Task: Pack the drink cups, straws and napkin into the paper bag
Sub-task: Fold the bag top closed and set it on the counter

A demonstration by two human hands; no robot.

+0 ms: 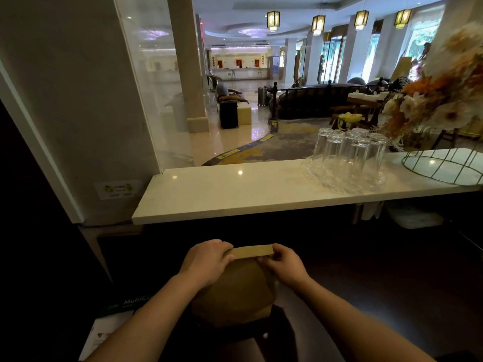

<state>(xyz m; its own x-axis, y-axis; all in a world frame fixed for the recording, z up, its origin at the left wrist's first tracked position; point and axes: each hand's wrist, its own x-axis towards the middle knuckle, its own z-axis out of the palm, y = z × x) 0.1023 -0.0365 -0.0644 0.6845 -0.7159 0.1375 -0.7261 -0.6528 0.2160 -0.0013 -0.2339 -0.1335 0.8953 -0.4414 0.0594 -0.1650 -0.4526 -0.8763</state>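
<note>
1. Paper bag (pixel 235 291) stands low in front of you, in the dark space under the white counter (pixel 235 194); its top is folded over into a flat strip.
2. Your left hand (pixel 206 262) is closed on the left end of that folded strip, with the fingers curled over the top edge.
3. Your right hand (pixel 283 265) pinches the right end of the strip between thumb and fingers.
4. Cups, straws and napkin are not visible; I cannot tell if they are inside.
5. Writing: a box (pixel 122 307) at lower left shows "MultiCo", and the rest is cut off by your arm. A sticker (pixel 117 189) on the glass panel is too small to read.
6. Room: the near edge of the counter runs just above your hands. Its left half is bare, and the upturned glasses (pixel 350 150) on a clear tray (pixel 339 186) and a wire basket (pixel 444 165) fill the right side.
</note>
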